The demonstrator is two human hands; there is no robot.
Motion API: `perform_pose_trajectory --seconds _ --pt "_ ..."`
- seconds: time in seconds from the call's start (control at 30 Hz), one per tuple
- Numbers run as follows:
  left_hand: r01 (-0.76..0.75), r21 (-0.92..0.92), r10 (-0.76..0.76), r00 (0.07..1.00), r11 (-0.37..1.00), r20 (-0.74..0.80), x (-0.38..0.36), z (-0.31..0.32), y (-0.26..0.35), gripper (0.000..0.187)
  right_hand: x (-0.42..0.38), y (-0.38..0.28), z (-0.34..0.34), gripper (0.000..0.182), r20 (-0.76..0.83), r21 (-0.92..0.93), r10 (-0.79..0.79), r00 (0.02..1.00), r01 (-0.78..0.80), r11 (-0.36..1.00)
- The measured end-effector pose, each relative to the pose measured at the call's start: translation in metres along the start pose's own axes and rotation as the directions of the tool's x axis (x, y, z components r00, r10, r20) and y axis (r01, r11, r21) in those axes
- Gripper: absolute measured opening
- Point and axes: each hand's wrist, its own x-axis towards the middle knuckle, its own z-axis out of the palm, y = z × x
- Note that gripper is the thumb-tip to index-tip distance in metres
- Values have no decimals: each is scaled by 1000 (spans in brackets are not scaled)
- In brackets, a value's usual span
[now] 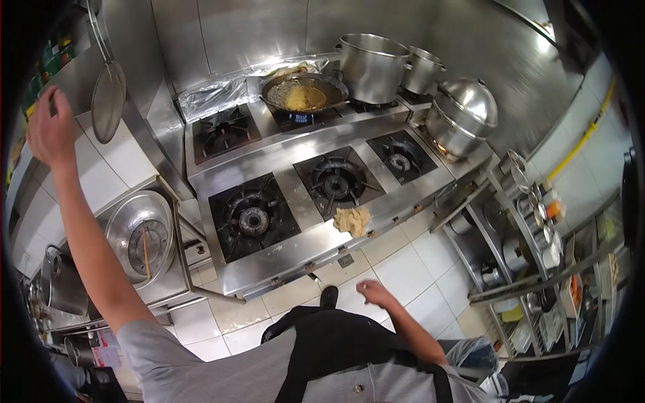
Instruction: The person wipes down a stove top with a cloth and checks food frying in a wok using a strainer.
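Wok [306, 91] on the lit burner holds yellow food.

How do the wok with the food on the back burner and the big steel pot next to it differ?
The wok is dark, shallow and wide; the pot is bright steel, tall and straight-walled. The wok shows yellowish food inside, while the pot's contents cannot be seen. A blue flame burns under the wok; none shows under the pot. Both stand on the back row of the stove, side by side.

Stove [295, 185]: wok [304, 91] of food over lit burner; two pots [373, 66]; rag [353, 220] on front edge. Domed lids [463, 114] right; rack [531, 248] of pans.
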Motion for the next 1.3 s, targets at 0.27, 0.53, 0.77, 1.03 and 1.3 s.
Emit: perform_pose_trajectory --seconds 0.27,0.53,0.77,1.03,1.3 --pt "92 -87 -91 996 992 16 -15 41 -41 25 115 -269 -179 34 -114 176 -291 950 307 935" --pt "136 -248 -130 991 959 38 -12 13 -34 24 264 -411 -262 45 -154 665 -186 970 241 707" --pt "253 -222 -233 966 942 114 -6 -10 1 25 320 -445 -237 7 214 818 -126 969 -107 565" --pt "403 -213 -397 915 890 75 2 -16 33 27 382 -453 -192 13 179 927 -172 969 -108 358" --pt "382 -168 -377 924 909 64 -2 2 0 28 309 -450 -203 13 -152 804 -152 977 211 555"
